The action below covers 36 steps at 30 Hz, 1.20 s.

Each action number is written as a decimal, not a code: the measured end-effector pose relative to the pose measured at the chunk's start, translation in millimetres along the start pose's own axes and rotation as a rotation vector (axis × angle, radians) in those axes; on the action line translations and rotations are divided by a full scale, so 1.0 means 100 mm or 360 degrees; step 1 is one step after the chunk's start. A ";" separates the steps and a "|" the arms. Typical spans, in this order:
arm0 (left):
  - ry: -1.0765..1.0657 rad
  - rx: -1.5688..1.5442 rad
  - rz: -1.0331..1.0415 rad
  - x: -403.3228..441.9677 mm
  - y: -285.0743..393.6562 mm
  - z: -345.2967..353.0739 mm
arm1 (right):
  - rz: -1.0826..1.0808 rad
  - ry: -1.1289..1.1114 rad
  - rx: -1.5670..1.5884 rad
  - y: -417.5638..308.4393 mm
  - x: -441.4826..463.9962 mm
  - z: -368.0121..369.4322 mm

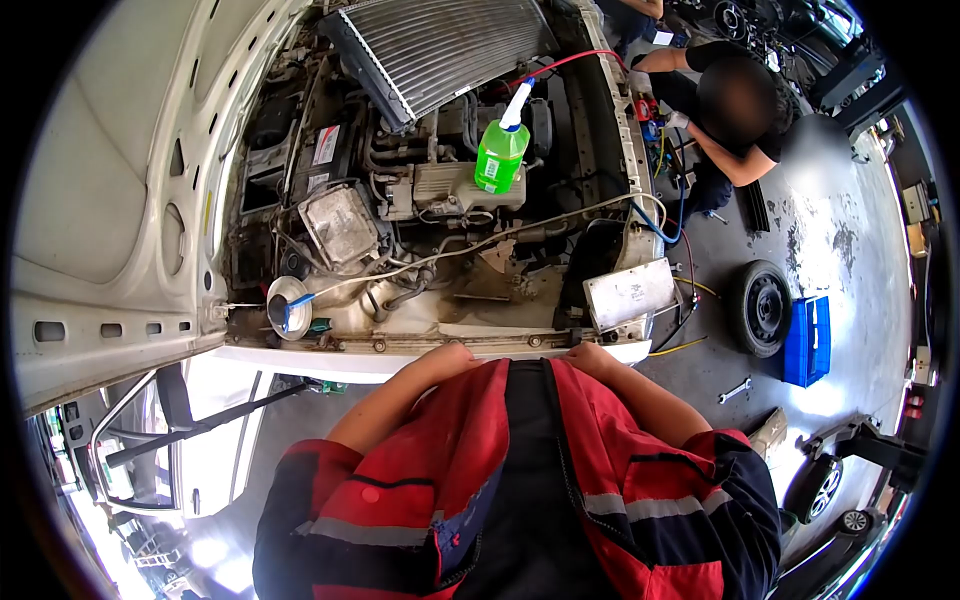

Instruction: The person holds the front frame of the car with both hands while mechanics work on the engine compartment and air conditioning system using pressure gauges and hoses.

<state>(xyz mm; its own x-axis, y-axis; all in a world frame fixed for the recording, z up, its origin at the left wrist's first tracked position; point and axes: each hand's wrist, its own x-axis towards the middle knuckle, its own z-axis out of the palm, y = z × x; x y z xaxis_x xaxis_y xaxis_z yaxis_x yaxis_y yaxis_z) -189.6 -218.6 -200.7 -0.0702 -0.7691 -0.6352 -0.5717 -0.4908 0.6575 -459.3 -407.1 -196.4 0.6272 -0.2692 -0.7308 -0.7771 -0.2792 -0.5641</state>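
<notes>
My left hand (447, 362) lies at the white fender edge (300, 361) of the open engine bay. My right hand (592, 360) is at the same edge, farther right. The red and dark jacket hides part of both hands, and I cannot make out their fingers. Ahead, a green spray bottle (501, 158) with a white nozzle stands on the engine (440, 190). A thin beige hose (480, 243) crosses the bay from a round white funnel-like piece (288, 307). Near my right hand sits a pale metal box (630, 294).
A radiator (440, 50) lies over the engine's far side. The raised hood (90, 170) stands at the left. At the right a co-worker (740, 110) crouches by colored hoses. A wheel (762, 308), a blue crate (807, 340) and a wrench (735, 390) are on the floor.
</notes>
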 end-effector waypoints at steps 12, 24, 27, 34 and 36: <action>-0.0046 0.0047 0.0104 0.06 -0.05 0.03 | -0.0147 0.0030 -0.0025 0.12 0.05 0.05; 0.0150 0.0170 0.0217 0.15 -0.27 0.18 | -0.0210 0.0098 0.0022 0.05 0.10 0.04; 0.0152 0.0167 0.0167 0.12 -0.23 0.16 | -0.0213 0.0103 0.0028 0.04 0.10 0.04; -0.0043 0.0279 -0.0059 -0.10 0.20 -0.11 | -0.0217 0.0112 0.0021 0.08 0.04 0.05; -0.0050 0.0287 -0.0084 -0.11 0.22 -0.12 | -0.0205 0.0108 0.0022 0.07 0.02 0.03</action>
<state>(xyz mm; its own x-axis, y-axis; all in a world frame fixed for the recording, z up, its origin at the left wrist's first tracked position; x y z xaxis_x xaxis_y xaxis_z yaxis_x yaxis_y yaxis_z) -192.0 -226.0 -174.4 -0.0600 -0.7298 -0.6811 -0.7123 -0.4467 0.5414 -463.7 -406.6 -203.6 0.7236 -0.2938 -0.6246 -0.6902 -0.3030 -0.6571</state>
